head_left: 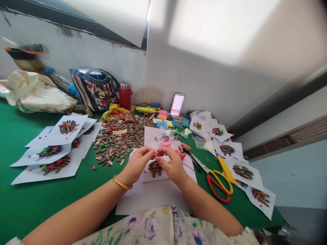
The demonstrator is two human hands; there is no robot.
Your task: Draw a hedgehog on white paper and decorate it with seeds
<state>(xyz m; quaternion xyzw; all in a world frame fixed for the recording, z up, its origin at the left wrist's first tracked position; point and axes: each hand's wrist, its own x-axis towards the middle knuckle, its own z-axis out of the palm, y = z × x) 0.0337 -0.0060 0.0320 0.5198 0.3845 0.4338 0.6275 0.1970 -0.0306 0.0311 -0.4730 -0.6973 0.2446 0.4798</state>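
Note:
My left hand (pixel 138 164) and my right hand (pixel 173 166) meet above the middle of the table, fingertips pinched together. Between them shows a tiny bit of pink modelling clay (pixel 156 154). Just below lies a white card (pixel 146 177) bearing a hedgehog-like figure (pixel 155 166) made of striped sunflower seeds, with red dots and brown legs; my fingers partly cover it. White paper sheets (pixel 153 200) spread beneath the card. Beyond my hands is more pink clay (pixel 165 144), and a brighter pink lump (pixel 181 154) sits beside my right hand.
Sunflower seeds (pixel 120 137) are heaped at centre left. Finished-looking seed cards lie in groups at left (pixel 57 166) and right (pixel 244 172). Red-and-yellow-handled scissors (pixel 217 182) rest right of my hand, near a yellow comb-edged tool (pixel 227 171). A red bottle (pixel 125 97) and bag (pixel 95 90) stand behind.

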